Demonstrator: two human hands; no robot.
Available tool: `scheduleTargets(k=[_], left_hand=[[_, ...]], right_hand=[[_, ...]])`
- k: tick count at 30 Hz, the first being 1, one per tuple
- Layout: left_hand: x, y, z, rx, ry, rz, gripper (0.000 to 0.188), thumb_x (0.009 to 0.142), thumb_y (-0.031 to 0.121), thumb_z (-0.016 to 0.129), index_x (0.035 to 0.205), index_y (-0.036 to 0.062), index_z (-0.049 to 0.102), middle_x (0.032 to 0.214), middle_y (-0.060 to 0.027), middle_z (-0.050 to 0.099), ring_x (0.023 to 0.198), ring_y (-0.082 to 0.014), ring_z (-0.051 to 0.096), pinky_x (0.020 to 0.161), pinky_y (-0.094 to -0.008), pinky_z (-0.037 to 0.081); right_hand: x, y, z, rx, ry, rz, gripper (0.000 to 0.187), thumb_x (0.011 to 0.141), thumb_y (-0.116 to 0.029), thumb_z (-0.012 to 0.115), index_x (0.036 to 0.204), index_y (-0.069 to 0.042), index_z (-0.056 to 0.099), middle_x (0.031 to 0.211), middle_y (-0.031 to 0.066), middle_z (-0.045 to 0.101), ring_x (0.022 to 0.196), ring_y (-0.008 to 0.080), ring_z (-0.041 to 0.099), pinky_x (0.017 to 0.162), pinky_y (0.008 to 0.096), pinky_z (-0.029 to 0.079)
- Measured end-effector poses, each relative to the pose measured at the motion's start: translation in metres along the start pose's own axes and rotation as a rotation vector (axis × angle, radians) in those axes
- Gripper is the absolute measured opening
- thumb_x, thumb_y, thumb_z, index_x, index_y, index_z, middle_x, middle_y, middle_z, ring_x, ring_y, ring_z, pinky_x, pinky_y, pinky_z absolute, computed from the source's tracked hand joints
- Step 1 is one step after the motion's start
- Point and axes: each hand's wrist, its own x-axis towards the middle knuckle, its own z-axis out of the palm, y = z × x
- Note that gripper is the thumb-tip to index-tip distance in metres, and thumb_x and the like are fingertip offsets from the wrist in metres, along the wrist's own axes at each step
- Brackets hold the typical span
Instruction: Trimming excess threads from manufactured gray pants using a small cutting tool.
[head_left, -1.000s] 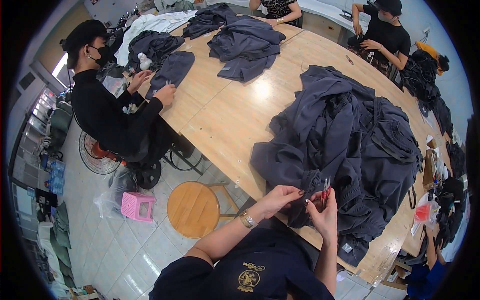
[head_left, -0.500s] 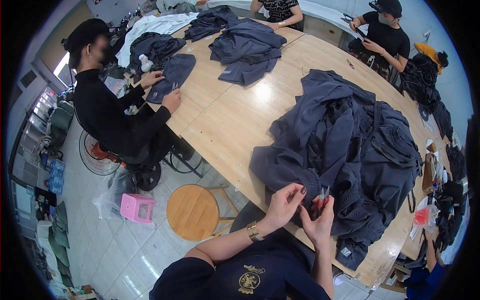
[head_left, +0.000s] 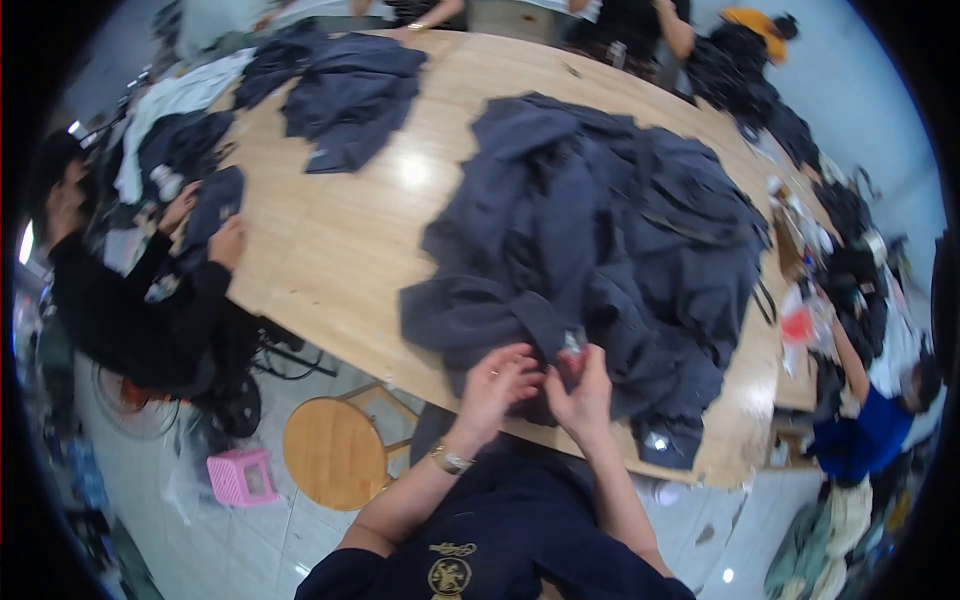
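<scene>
Loosened from its earlier pinch, the left hand point(head_left: 490, 390) spreads beside the right hand point(head_left: 584, 398), clamped around red snips point(head_left: 572, 359), while dark garments point(head_left: 600, 250) heaped on the tabletop point(head_left: 340, 240) look soft, limp, best pinched by an edge.

Holds a small red-handled tool point(head_left: 573, 360), blurred, in the right hand point(head_left: 584, 394) — curls the left hand point(head_left: 496, 390) loosely just beside, at the near edge of a dark garment heap point(head_left: 610, 240) on a pale wooden table point(head_left: 340, 250). Wears a bracelet point(head_left: 450, 459) below that hand. At lower left, shows a round wooden stool point(head_left: 335, 453) and a pink stool point(head_left: 228, 478).
</scene>
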Motion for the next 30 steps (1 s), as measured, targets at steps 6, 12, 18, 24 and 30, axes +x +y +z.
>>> scheduleTargets(k=[6, 12, 18, 24, 30], left_hand=[[0.003, 0.002, 0.009, -0.011, -0.029, -0.029, 0.029, 0.093, 0.016, 0.054, 0.118, 0.0003, 0.052, 0.103, -0.009, 0.06, 0.089, -0.0157, 0.063, 0.073, -0.0253, 0.053], [0.002, -0.003, 0.006, 0.183, -0.049, 0.034, 0.026, 0.093, 0.014, 0.054, 0.115, 0.0011, 0.052, 0.103, -0.0074, 0.061, 0.088, -0.0137, 0.062, 0.074, -0.0255, 0.052], [0.008, 0.0, 0.015, 0.039, -0.028, 0.049, 0.027, 0.088, 0.013, 0.062, 0.111, 0.0005, 0.055, 0.097, -0.0042, 0.063, 0.085, -0.0091, 0.061, 0.068, -0.0207, 0.05], [0.033, 0.003, 0.018, 0.288, -0.03, 0.101, 0.031, 0.086, 0.011, 0.065, 0.113, -0.0001, 0.055, 0.099, -0.0045, 0.063, 0.085, -0.0063, 0.059, 0.067, -0.0186, 0.046], [0.035, 0.0, 0.026, 0.239, -0.069, 0.339, 0.03, 0.085, -0.001, 0.058, 0.114, -0.0028, 0.054, 0.1, -0.0046, 0.062, 0.089, -0.0086, 0.059, 0.075, -0.0215, 0.048]], right_hand=[[0.001, 0.005, -0.005, 0.079, 0.024, 0.116, 0.022, 0.078, 0.001, 0.061, 0.093, -0.001, 0.045, 0.08, 0.0095, 0.059, 0.071, 0.0157, 0.059, 0.066, 0.0268, 0.047], [0.002, 0.01, -0.01, 0.189, 0.032, 0.197, 0.021, 0.079, 0.003, 0.061, 0.093, 0.0, 0.045, 0.082, 0.0057, 0.057, 0.076, 0.0109, 0.055, 0.072, 0.0243, 0.045], [0.007, 0.003, -0.014, 0.286, 0.039, 0.235, 0.022, 0.079, 0.003, 0.061, 0.092, -0.001, 0.045, 0.083, 0.004, 0.055, 0.077, 0.0095, 0.053, 0.071, 0.0232, 0.043], [0.006, 0.003, -0.014, 0.346, 0.009, 0.23, 0.021, 0.078, 0.003, 0.061, 0.092, -0.002, 0.046, 0.084, 0.0032, 0.056, 0.078, 0.0091, 0.053, 0.072, 0.0225, 0.043], [0.013, 0.004, -0.018, 0.352, 0.0, 0.211, 0.018, 0.079, 0.004, 0.059, 0.091, -0.002, 0.047, 0.085, 0.0028, 0.056, 0.077, 0.008, 0.053, 0.071, 0.0211, 0.043]])
